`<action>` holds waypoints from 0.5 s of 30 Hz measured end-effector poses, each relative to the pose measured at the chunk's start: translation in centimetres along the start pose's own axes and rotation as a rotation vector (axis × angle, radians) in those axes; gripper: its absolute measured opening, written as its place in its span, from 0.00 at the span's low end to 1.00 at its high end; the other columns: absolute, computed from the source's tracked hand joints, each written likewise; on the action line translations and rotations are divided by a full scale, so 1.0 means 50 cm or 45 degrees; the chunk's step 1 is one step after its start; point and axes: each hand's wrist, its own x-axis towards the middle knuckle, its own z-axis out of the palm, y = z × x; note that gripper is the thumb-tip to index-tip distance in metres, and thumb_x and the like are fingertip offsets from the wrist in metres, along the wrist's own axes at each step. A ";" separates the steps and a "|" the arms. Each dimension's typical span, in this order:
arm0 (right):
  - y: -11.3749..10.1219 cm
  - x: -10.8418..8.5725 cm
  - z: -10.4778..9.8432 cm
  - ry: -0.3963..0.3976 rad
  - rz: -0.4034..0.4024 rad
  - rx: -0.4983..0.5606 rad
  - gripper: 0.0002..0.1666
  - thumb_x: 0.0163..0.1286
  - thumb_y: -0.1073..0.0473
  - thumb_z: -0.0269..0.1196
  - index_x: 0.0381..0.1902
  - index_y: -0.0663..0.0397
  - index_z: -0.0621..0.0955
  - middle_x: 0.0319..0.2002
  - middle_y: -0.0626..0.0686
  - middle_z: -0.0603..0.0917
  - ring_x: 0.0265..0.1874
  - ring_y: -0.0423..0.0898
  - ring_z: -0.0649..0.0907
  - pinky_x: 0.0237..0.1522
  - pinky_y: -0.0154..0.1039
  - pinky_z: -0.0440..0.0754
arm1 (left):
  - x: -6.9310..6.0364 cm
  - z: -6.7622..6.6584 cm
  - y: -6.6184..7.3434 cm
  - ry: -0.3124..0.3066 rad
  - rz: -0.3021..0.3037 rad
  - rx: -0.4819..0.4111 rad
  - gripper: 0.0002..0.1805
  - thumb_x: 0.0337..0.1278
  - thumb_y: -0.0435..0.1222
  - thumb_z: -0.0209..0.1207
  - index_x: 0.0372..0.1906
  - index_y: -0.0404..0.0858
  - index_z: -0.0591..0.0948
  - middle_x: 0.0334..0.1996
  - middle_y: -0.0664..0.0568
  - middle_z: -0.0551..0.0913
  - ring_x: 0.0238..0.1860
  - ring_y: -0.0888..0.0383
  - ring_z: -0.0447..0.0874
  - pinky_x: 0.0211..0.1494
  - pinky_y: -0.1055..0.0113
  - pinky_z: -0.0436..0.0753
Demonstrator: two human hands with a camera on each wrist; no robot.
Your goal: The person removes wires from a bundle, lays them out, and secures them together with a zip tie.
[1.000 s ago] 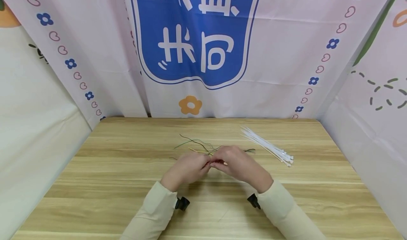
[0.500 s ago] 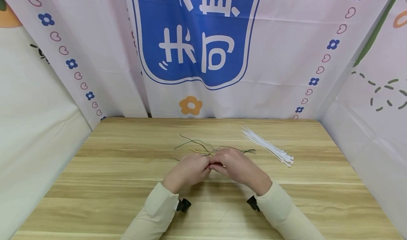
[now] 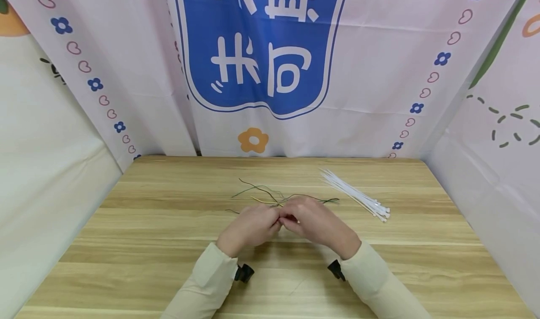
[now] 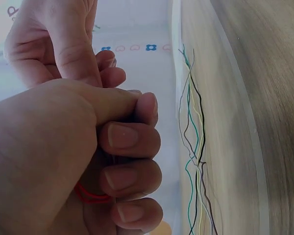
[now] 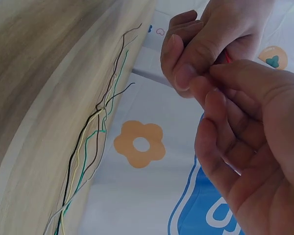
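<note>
Just in front of me, my left hand (image 3: 253, 223) and right hand (image 3: 316, 223) meet fingertip to fingertip above the table. My left fingers curl around a thin red wire (image 4: 91, 198), part of which shows inside the palm in the left wrist view. My right thumb and fingertips pinch together right against the left thumb and index finger; the wire's end there is hidden by the fingers. Behind both hands lies a bundle of thin wires (image 4: 198, 164), black, green, yellow, brown and grey, drawn together near its middle with the ends spread out.
White zip ties (image 3: 354, 193) lie in a loose pile to the right of the wires on the wooden table (image 3: 168, 262). Printed cloth (image 3: 371, 84) hangs behind the table and along both sides. A dark wrist mount (image 3: 243, 273) sits at the left cuff.
Both hands have shifted very slightly while staying together at the same spot; the right hand has lowered a little, showing more wire behind it. The wires and zip ties lie as before.
</note>
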 end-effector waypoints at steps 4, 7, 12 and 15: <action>0.011 0.000 -0.003 0.001 0.009 0.051 0.06 0.71 0.64 0.70 0.33 0.50 0.88 0.30 0.43 0.86 0.30 0.35 0.79 0.36 0.30 0.80 | -0.001 -0.002 -0.004 -0.010 0.024 -0.027 0.12 0.80 0.37 0.51 0.36 0.45 0.81 0.19 0.61 0.66 0.21 0.64 0.65 0.25 0.67 0.68; 0.022 -0.003 -0.009 0.002 0.015 0.061 0.09 0.68 0.67 0.69 0.30 0.49 0.86 0.28 0.42 0.84 0.27 0.33 0.76 0.31 0.27 0.77 | -0.001 -0.006 -0.009 -0.023 0.015 -0.056 0.16 0.83 0.39 0.51 0.32 0.45 0.79 0.20 0.61 0.66 0.22 0.64 0.64 0.28 0.67 0.67; 0.039 -0.008 -0.021 -0.010 0.105 0.068 0.12 0.68 0.68 0.68 0.27 0.46 0.83 0.25 0.40 0.81 0.24 0.31 0.73 0.29 0.26 0.75 | -0.006 -0.019 -0.013 -0.032 -0.036 -0.085 0.21 0.84 0.40 0.50 0.25 0.48 0.70 0.19 0.62 0.64 0.21 0.65 0.62 0.27 0.68 0.64; 0.042 -0.009 -0.026 -0.023 0.141 0.051 0.09 0.70 0.66 0.70 0.30 0.47 0.86 0.27 0.41 0.84 0.26 0.32 0.77 0.31 0.27 0.78 | -0.006 -0.023 -0.010 -0.039 -0.019 -0.077 0.21 0.85 0.41 0.50 0.25 0.48 0.70 0.19 0.62 0.64 0.21 0.66 0.61 0.27 0.69 0.64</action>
